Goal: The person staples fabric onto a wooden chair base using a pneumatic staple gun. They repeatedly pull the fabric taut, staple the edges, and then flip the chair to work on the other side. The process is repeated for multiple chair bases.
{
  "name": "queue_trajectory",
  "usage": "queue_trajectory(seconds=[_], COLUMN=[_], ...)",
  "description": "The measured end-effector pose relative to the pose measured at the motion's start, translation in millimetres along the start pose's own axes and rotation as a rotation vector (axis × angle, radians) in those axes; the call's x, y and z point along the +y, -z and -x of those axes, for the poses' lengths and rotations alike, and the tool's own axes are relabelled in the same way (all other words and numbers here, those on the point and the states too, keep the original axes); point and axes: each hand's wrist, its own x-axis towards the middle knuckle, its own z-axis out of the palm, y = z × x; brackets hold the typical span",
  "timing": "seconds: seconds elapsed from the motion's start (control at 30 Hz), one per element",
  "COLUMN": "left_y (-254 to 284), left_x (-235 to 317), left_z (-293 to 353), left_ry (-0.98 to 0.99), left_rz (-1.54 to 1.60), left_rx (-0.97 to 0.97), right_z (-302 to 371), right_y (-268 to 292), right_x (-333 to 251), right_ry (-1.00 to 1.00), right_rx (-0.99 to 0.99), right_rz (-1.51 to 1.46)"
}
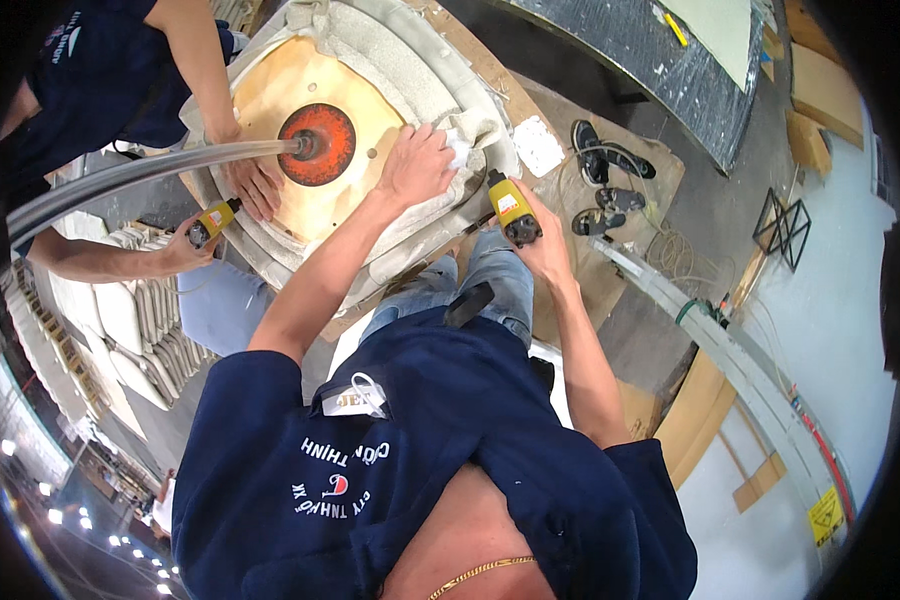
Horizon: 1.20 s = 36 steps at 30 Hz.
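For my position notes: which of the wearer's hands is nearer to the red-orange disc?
Left. The left hand is right of the disc, at the fabric edge; the right hand is farther right, holding a yellow tool.

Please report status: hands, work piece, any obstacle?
Left hand on grey fabric; right hand holding yellow tool. Wooden board under orange-red disc, fabric around it. Shiny tube crosses board; co-worker's hand at board edge.

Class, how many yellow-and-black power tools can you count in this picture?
2: one power tool in the camera wearer's right hand, another power tool in the co-worker's hand at left. Others may be hidden.
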Motion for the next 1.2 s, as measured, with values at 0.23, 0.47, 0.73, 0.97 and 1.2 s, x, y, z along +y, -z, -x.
queue_trajectory(seconds=[0.23,0.47,0.73,0.97,1.2], left_y=[-7,-20,-25,-25,-25], left_x=[-23,-32,-48,-56,-62], left_z=[4,8,-32,-64,-71], left_ry=[-0.148,-0.153,-0.33,-0.355,-0.341], left_rz=[0.086,0.191,0.153,0.142,0.091], left_rx=[0.013,0.043,-0.025,-0.055,-0.042], right_z=[-13,-31,-63,-46,-67], right_y=[-1,-9,-45,-5,5], right_x=[-41,-62,-89,-15,-40], right_ry=[-0.14,-0.27,-0.48,-0.528,-0.332], right_rx=[-0.134,-0.199,-0.199,-0.082,-0.094], right_rz=[0.201,0.333,0.589,0.016,0.184])
